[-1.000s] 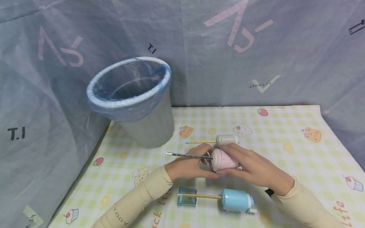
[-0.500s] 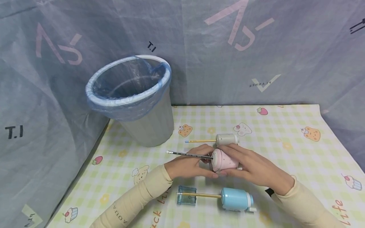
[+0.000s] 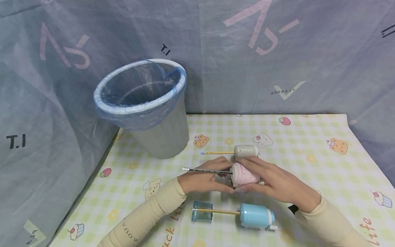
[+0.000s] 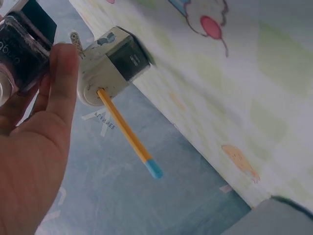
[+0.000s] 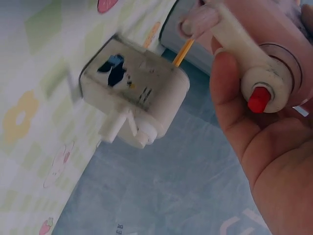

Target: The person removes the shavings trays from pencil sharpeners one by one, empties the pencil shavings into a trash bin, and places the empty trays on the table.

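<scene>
While the right hand [image 3: 273,176] is wrapped around a pink sharpener [image 3: 246,175], the left hand [image 3: 200,180] grips its other end, so it sits between them. A black pencil [image 3: 210,171] sticks out of it. Just behind is a grey sharpener [image 3: 246,151] with a yellow pencil [image 3: 217,153]. Nearer the person, a blue sharpener [image 3: 254,216] lies on the counter [image 3: 314,137], its gold pencil [image 3: 226,212] reaching over a blue box [image 3: 202,216].
</scene>
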